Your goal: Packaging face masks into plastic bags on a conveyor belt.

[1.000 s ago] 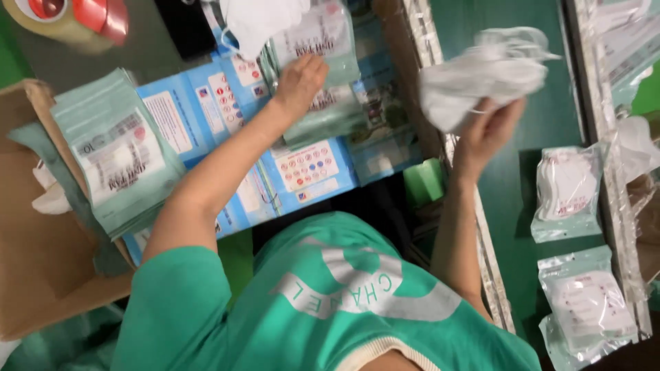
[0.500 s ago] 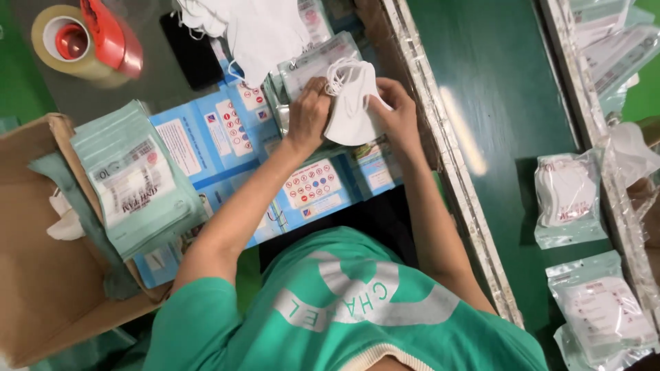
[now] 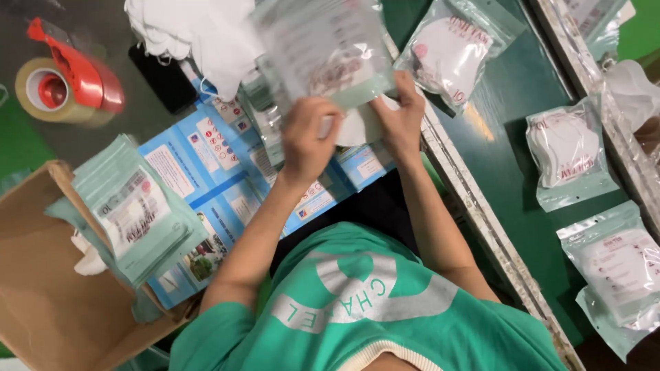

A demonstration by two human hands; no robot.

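Both hands work at one clear plastic pouch held up above the blue cartons. Left hand is closed around the pouch's lower edge; right hand pinches its lower right corner, with a white mask showing between the two hands, partly inside the pouch. Beyond lies a heap of loose white masks. Filled pouches rest on the green belt to the right. A stack of empty pouches sits on a cardboard box at left, near a tape dispenser.

Dark green conveyor belt, metal edge rail, grey worktop
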